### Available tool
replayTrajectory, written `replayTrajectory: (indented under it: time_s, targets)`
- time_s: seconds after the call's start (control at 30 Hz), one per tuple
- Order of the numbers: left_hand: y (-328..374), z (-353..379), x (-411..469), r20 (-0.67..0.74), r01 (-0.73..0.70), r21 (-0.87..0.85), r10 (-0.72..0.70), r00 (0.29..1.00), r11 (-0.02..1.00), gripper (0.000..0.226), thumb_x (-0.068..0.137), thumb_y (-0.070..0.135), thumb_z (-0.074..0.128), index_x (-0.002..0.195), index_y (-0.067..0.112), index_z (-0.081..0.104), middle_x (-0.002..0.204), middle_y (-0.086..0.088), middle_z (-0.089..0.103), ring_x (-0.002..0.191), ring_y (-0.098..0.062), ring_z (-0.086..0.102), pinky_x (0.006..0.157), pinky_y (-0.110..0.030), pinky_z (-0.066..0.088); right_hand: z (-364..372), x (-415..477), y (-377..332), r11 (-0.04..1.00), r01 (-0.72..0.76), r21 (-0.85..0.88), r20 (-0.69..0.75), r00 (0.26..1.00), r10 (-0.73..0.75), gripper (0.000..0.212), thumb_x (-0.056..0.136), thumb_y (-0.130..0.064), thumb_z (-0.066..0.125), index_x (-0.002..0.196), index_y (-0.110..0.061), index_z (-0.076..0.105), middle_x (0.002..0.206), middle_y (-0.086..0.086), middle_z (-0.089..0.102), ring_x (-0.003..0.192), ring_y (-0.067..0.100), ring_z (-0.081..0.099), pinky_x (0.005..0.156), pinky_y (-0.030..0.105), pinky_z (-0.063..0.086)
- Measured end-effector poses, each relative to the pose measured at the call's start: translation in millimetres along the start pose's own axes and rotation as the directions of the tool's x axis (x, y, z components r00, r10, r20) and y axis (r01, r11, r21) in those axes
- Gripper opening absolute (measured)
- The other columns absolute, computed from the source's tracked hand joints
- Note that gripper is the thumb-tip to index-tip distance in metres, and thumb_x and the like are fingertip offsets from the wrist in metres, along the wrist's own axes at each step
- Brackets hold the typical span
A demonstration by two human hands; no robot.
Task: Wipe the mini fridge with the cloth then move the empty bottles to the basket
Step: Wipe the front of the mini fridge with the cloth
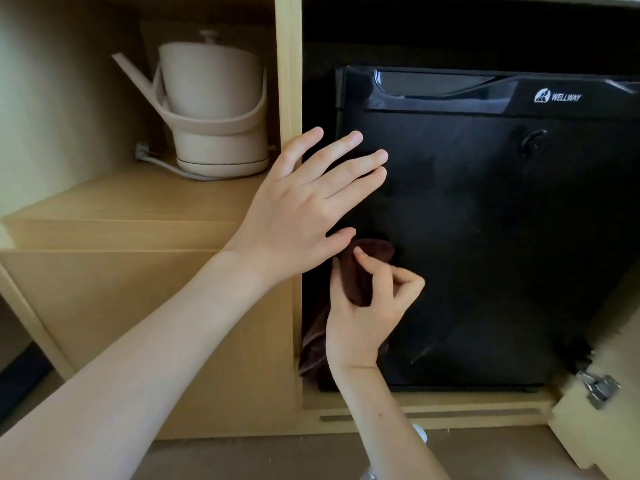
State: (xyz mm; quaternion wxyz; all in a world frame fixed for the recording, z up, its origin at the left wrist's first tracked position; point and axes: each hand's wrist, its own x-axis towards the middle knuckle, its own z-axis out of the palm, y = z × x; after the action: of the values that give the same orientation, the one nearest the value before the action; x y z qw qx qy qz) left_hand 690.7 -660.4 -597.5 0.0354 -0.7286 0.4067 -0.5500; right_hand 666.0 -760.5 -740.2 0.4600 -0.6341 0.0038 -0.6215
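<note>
A black mini fridge [485,237] with its door shut stands inside a wooden cabinet on the right. My left hand [304,202] is spread open, its fingers over the fridge's left edge and the cabinet post. Below it, my right hand [363,313] grips a dark brown cloth [360,268] against the fridge door's lower left part. The rest of the cloth hangs down behind my wrist. No bottles or basket are in view.
A beige electric kettle [211,109] sits on its base on the wooden shelf [138,202] at the left, its cord trailing beside it. The open cabinet door with a metal hinge [599,389] is at the lower right. A wooden post [289,81] separates both compartments.
</note>
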Motion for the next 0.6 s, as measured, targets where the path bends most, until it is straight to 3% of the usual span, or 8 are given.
replayTrajectory:
  time_s: [0.1, 0.17, 0.27, 0.37, 0.5, 0.6]
  targets:
    - [0, 3, -1, -0.010, -0.006, 0.005, 0.006, 1.000, 1.000, 0.062, 0.083, 0.033, 0.070, 0.140, 0.015, 0.053, 0.150, 0.000, 0.047, 0.143, -0.026, 0.036, 0.120, -0.043, 0.010, 6, -2, 4, 0.993, 0.086, -0.081, -0.008, 0.996, -0.087, 0.029, 0.085, -0.017, 0.073, 0.113, -0.016, 0.066, 0.109, 0.004, 0.038, 0.100, 0.009, 0.047, 0.088, 0.013, 0.045]
    - [0, 4, -1, -0.017, -0.007, 0.008, 0.007, 1.000, 1.000, 0.063, 0.082, 0.033, 0.071, 0.140, 0.015, 0.053, 0.150, -0.001, 0.048, 0.143, -0.026, 0.037, 0.120, -0.043, 0.010, -5, -28, 19, 0.989, 0.070, -0.130, 0.035, 0.997, -0.066, 0.032, 0.083, -0.015, 0.075, 0.114, -0.015, 0.064, 0.111, 0.008, 0.038, 0.102, 0.012, 0.047, 0.090, 0.013, 0.046]
    - [-1, 2, -1, -0.022, 0.002, 0.018, -0.001, 1.000, 1.000, 0.062, 0.082, 0.032, 0.071, 0.139, 0.015, 0.054, 0.149, -0.001, 0.049, 0.142, -0.026, 0.038, 0.120, -0.043, 0.010, -25, -68, 37, 0.973, -0.172, -0.156, -0.022, 0.985, 0.170, 0.034, 0.076, 0.000, 0.081, 0.106, -0.007, 0.066, 0.109, 0.016, 0.041, 0.099, 0.020, 0.052, 0.087, 0.025, 0.053]
    - [0, 1, -1, -0.014, -0.006, -0.003, 0.006, 1.000, 1.000, 0.062, 0.083, 0.032, 0.070, 0.140, 0.015, 0.053, 0.150, -0.001, 0.048, 0.142, -0.026, 0.038, 0.120, -0.044, 0.011, -22, -63, 24, 0.937, -0.348, -0.018, -0.106, 0.933, 0.344, 0.033, 0.077, 0.001, 0.080, 0.102, -0.014, 0.064, 0.110, 0.008, 0.040, 0.101, 0.017, 0.056, 0.085, 0.028, 0.055]
    - [-1, 3, -1, -0.015, -0.012, 0.001, 0.012, 1.000, 1.000, 0.062, 0.084, 0.034, 0.068, 0.141, 0.015, 0.051, 0.150, -0.001, 0.047, 0.143, -0.027, 0.036, 0.120, -0.043, 0.009, -3, -2, -5, 0.977, -0.188, 0.097, -0.162, 0.966, 0.202, 0.027, 0.082, -0.015, 0.080, 0.105, -0.018, 0.066, 0.109, 0.001, 0.040, 0.099, 0.009, 0.056, 0.085, 0.013, 0.050]
    - [-2, 5, -2, -0.036, -0.015, 0.003, 0.015, 0.999, 1.000, 0.062, 0.083, 0.034, 0.068, 0.140, 0.015, 0.052, 0.150, -0.001, 0.048, 0.143, -0.026, 0.036, 0.120, -0.041, 0.007, 1, 12, -1, 0.998, -0.057, 0.020, -0.186, 0.981, 0.059, 0.026, 0.085, -0.016, 0.078, 0.109, -0.013, 0.067, 0.108, 0.004, 0.041, 0.096, 0.009, 0.054, 0.085, 0.015, 0.048]
